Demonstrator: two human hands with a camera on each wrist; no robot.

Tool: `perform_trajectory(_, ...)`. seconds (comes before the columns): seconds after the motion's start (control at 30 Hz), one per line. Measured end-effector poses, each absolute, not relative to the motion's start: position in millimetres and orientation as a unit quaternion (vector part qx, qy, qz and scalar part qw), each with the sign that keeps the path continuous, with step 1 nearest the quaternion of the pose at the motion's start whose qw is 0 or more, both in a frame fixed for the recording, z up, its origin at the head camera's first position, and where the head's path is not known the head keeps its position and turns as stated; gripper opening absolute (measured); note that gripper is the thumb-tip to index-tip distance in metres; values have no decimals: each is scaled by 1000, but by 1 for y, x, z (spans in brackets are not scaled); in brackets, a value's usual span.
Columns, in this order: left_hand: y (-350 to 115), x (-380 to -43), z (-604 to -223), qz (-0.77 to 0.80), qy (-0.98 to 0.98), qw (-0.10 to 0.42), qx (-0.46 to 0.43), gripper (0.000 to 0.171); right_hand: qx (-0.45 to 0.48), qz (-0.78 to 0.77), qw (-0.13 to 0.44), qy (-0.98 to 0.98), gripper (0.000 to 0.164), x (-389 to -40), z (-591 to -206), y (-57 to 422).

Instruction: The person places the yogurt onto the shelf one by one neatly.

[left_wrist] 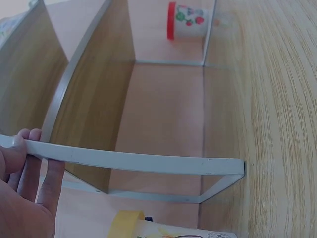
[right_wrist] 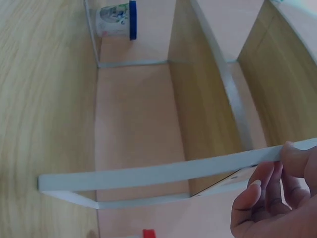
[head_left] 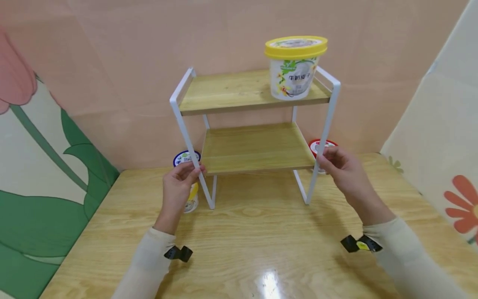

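A two-tier shelf with wooden boards and white metal legs stands on the table. My left hand grips its front left leg near the lower board, thumb and fingers on either side of the bar. On the opposite side, my right hand pinches the front right leg at about the same height. In the right wrist view the thumb lies on the white bar with curled fingers beneath. A white ice cream tub with a yellow lid sits on the right of the top board.
Behind my left hand are a blue-lidded tub and a yellow-lidded tub, both partly hidden. A red-lidded tub stands behind the right leg. The wooden table meets a pink backdrop at the back.
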State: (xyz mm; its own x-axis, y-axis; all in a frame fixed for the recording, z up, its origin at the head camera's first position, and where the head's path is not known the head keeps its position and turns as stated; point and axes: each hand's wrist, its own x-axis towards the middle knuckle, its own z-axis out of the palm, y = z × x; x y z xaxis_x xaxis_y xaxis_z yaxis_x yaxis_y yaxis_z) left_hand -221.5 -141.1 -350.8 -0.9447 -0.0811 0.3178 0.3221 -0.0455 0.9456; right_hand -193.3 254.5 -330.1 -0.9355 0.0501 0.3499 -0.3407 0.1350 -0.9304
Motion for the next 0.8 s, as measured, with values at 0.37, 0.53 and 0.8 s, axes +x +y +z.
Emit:
perform_trajectory(0.37,-143,-221,-350,-711,-683,140,-87,25,110,609,130,-774,12,-198,-343,264)
perform_trajectory(0.53,-144,-221,-349,-712,-679,155,-90,22,119,636,105,-755,10,-205,-340,275)
perform_trajectory(0.8,-141,-222,-351,-708,-686,145,-87,24,27,582,118,-804,19,-226,-347,304)
